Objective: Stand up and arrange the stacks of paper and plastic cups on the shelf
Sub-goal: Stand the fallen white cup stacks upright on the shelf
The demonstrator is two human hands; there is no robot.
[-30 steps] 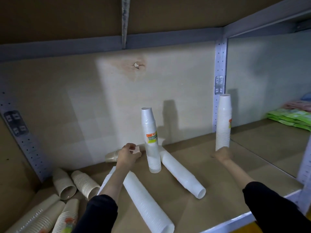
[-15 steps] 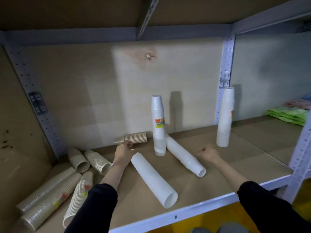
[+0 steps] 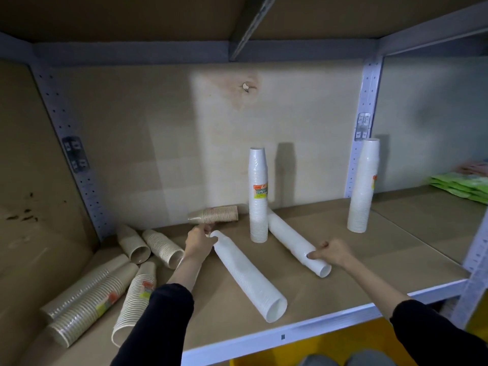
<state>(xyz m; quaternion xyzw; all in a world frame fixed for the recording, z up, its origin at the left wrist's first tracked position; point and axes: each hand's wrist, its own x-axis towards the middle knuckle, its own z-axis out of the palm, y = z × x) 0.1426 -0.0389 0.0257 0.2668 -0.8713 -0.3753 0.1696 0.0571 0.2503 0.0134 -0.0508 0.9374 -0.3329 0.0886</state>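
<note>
Two white cup stacks stand upright on the shelf (image 3: pixel 330 305): one at the centre (image 3: pixel 258 196) with a label, one at the right post (image 3: pixel 363 186). Two white stacks lie flat. My left hand (image 3: pixel 198 242) grips the far narrow end of the long lying stack (image 3: pixel 249 278). My right hand (image 3: pixel 331 252) closes around the shorter lying stack (image 3: pixel 293 240) near its open end. A brown paper stack (image 3: pixel 215 214) lies at the back wall, just beyond my left hand. Several paper stacks (image 3: pixel 105 291) lie piled at the left.
Grey perforated posts stand at the back left (image 3: pixel 71 154) and back right (image 3: pixel 363 122). Green packets (image 3: pixel 464 186) lie on the neighbouring shelf at the right. The white front rail (image 3: pixel 303 327) marks the shelf edge. A shelf board hangs overhead.
My left hand left the brown paper stack and took hold of the long white lying stack. My right hand moved from the right upright stack to grip the shorter lying stack. The camera pulled back.
</note>
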